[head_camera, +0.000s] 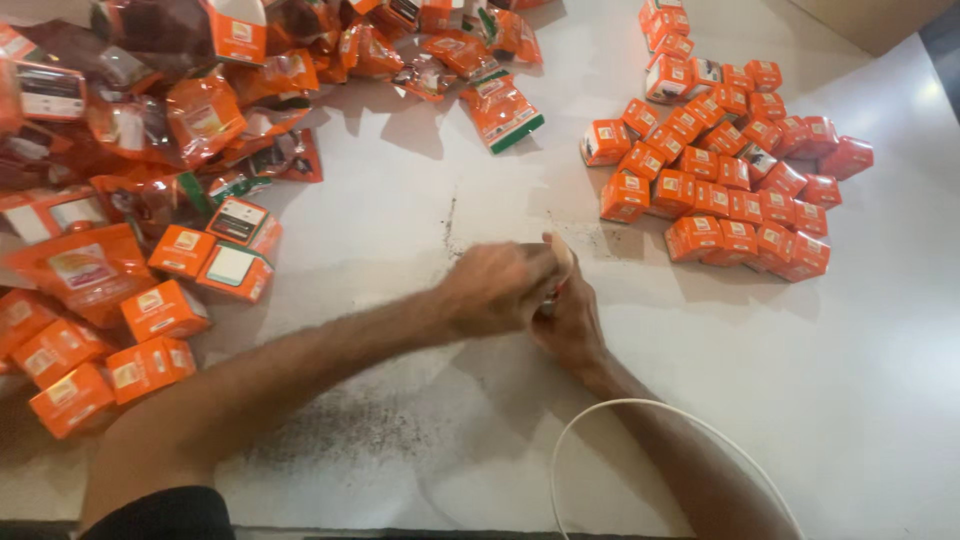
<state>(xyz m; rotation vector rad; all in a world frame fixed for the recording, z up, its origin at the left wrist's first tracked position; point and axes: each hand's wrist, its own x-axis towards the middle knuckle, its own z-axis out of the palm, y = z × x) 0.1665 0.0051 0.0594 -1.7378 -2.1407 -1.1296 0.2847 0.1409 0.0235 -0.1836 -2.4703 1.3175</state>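
Observation:
My left hand (497, 285) and my right hand (572, 322) meet at the middle of the white table (760, 400). Both are closed around a small pale object (561, 258) that is mostly hidden between the fingers; what it is I cannot tell. The left hand lies over the top of it, the right hand presses in from the right. A thin white cable (600, 410) loops over my right forearm near the bottom edge.
A cluster of small orange boxes (725, 175) lies at the upper right. At the left sits a heap of orange boxes (150, 315) and orange plastic pouches (500, 110). Dark crumbs (340, 420) dust the table under my left forearm.

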